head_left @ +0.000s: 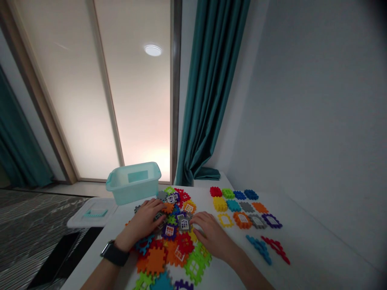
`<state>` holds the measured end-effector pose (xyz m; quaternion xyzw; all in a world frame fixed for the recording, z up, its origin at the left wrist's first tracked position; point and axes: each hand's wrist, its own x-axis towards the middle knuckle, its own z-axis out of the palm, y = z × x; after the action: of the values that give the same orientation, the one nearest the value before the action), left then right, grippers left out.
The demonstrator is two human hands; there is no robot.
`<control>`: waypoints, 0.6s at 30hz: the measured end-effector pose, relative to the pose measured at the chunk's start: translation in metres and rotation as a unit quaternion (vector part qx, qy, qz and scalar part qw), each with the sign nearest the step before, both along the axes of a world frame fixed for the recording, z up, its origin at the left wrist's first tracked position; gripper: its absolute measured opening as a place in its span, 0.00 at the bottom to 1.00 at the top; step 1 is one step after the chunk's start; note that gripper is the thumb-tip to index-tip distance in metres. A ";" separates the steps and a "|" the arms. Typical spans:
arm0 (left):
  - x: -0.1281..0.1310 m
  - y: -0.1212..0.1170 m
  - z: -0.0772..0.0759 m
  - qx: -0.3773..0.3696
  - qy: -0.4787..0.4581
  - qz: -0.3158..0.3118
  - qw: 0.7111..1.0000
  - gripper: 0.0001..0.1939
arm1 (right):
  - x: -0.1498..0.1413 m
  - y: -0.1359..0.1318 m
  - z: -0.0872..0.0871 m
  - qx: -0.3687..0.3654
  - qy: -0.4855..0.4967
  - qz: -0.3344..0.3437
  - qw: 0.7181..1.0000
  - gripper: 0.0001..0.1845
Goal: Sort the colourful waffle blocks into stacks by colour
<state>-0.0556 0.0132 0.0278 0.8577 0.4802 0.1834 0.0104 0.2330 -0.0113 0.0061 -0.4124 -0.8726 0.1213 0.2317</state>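
A pile of toothed plastic building tiles in many colours (155, 259) lies on the white table in front of me. Over the pile's left side rests my left hand (145, 219), its fingers stretched toward an orange tile (168, 208) and its thumb apart from them. My right hand (210, 231) is at the pile's right edge, with bent fingers close to a grey window tile (184, 224) and the thumb spread away. Neither hand visibly holds a tile. A purple window tile (169, 231) lies between the hands. My fingers hide some tiles.
To the right, tiles stand in colour-sorted stacks, among them a yellow one (220, 204). Blue strips (260, 249) and red strips (276, 249) lie nearer me. A teal bin (134, 193) stands at the back left, beside a clear lid (90, 219).
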 end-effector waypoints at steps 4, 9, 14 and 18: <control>-0.002 0.003 -0.007 0.013 0.003 0.043 0.999 0.14 | 0.003 -0.008 -0.008 0.007 0.042 -0.003 0.999 0.13; 0.008 0.005 -0.015 0.024 -0.017 0.047 0.998 0.13 | 0.006 -0.010 -0.015 0.004 0.074 -0.019 0.997 0.13; 0.010 0.008 -0.014 0.019 -0.020 0.060 0.998 0.15 | 0.002 -0.010 -0.015 -0.001 0.086 -0.020 0.996 0.14; 0.014 0.010 -0.015 0.007 0.000 0.048 0.999 0.17 | 0.001 -0.011 -0.015 0.001 0.089 -0.020 0.996 0.15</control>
<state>-0.0413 0.0235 0.0130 0.8340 0.5192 0.1867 -0.0040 0.2339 -0.0220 -0.0087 -0.4175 -0.8401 0.1520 0.3113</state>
